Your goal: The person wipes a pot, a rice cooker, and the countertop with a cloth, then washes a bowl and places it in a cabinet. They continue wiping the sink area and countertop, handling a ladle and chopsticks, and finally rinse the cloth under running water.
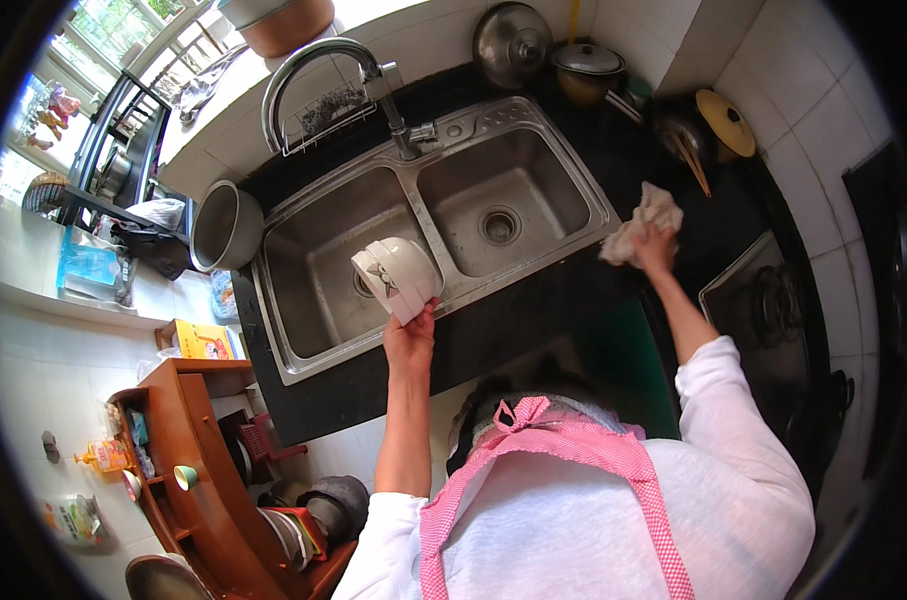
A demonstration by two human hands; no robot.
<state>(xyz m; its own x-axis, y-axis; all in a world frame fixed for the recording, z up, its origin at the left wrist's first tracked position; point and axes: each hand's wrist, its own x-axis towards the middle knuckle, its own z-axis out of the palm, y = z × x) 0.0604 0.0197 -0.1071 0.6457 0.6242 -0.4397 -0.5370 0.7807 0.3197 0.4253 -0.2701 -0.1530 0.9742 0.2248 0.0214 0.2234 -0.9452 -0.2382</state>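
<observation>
My left hand [411, 336] grips a stack of white ceramic bowls [402, 274] by the rim, tilted on their side over the left basin of the steel double sink [333, 259]. A dark printed motif shows on the outer bowl. My right hand [654, 246] lies on a pale, crumpled cloth [652, 214] on the black countertop, just right of the sink; the fingers are slightly blurred and partly bunched into the cloth. The chrome faucet [326, 49] arches over the back of the sink, and no water is seen running from it.
A metal pot [227, 226] stands at the sink's left edge. Behind the sink are a large metal lid [512, 43] and a lidded pot [588, 71]. Chopsticks [692, 161] rest across a dark pan at right, beside a yellow lid [725, 124]. A stove [761, 300] lies right of my right arm.
</observation>
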